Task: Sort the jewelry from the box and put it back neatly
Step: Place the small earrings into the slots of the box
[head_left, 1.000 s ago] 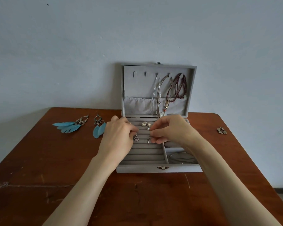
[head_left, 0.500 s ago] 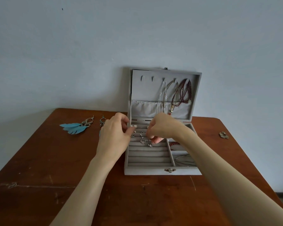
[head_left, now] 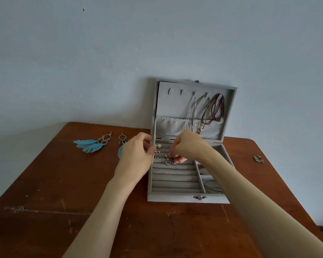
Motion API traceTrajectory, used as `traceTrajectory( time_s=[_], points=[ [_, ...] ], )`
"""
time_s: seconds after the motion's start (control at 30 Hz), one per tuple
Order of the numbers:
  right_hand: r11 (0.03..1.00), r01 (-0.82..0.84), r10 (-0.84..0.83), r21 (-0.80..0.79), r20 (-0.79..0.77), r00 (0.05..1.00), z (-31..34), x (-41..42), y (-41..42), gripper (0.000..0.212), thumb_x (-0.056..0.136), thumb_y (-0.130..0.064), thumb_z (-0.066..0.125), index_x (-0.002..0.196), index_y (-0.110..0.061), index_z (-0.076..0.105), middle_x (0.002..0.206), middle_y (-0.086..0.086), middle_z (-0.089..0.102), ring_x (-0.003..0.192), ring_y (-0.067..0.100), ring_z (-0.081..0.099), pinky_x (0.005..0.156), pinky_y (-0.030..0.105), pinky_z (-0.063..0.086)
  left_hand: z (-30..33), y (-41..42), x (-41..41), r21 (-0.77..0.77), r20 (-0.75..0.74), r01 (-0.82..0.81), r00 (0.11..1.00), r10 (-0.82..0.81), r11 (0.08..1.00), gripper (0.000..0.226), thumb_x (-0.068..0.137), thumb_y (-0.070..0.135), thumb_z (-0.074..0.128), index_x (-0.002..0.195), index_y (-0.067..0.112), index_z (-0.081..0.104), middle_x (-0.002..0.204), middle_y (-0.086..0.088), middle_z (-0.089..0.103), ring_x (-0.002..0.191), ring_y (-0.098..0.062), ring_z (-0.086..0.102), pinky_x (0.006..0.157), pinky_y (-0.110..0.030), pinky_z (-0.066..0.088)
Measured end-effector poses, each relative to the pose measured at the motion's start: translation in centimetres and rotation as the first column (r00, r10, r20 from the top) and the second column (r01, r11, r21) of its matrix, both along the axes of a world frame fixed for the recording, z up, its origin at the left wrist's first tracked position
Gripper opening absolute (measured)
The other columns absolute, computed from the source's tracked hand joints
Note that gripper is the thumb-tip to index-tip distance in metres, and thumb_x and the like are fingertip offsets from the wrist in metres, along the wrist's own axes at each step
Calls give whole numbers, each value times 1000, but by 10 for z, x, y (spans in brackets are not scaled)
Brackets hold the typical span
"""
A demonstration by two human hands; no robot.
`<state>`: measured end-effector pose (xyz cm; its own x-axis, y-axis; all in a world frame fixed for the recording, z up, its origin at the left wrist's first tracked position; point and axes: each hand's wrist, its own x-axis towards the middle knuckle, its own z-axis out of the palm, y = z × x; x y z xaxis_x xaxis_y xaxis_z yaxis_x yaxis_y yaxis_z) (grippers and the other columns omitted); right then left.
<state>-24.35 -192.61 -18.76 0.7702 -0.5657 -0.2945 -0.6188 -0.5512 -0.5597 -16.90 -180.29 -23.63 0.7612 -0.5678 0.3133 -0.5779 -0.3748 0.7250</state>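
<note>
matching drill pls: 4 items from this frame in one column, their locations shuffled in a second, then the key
Things:
1. Blue feather earrings with silver filigree tops
2. Dark red beaded necklace
3. Small white pearl stud
4. Small silver metal piece lying alone

Places:
A. On a ring-roll row at the back left of the grey velvet jewelry box
B. On the brown wooden table, right of the box
C. Hanging from a hook inside the upright lid
D. On the table, left of the box

Pairs: 1-D, 2-C, 3-A, 4-B
</note>
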Motion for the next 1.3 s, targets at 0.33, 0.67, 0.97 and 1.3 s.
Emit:
traceTrajectory(
  time_s=[0.33,0.67,0.97,1.3],
  points=[
    [984,7,27,-178,187,982,-16,-7,5,5,80,-13,68,82,-9,72,73,8,66,73,14,60,68,21,45,3,1,1,85,15,24,1000,-25,996,29,89,19,58,118,14,59,104,-2,60,87,-10,54,74,-20,40],
    [968,218,-133,-122,488,862,-9,-116,-52,18,91,-27,56,104,-18,64,91,-3,67,75,6,59,65,19,47,15,-28,-68,74,286,205,933,-218,976,31,91,21,53,122,15,56,103,5,58,87,-7,57,80,-25,51],
    [831,555,-477,-41,460,749,-43,-191,-145,24,88,-11,50,102,-15,69,101,3,68,92,14,56,78,22,37,23,-127,-127,296,181,453,837,-516,841,36,95,26,47,131,19,49,118,5,52,107,-7,49,91,-19,38],
    [890,453,-383,-58,446,809,-61,-177,-176,24,89,-17,53,106,-16,70,103,3,69,100,17,59,76,22,36,6,-213,-150,388,64,416,878,-475,822,32,92,24,53,124,18,57,121,-5,56,116,-22,49,96,-34,41]
  ],
)
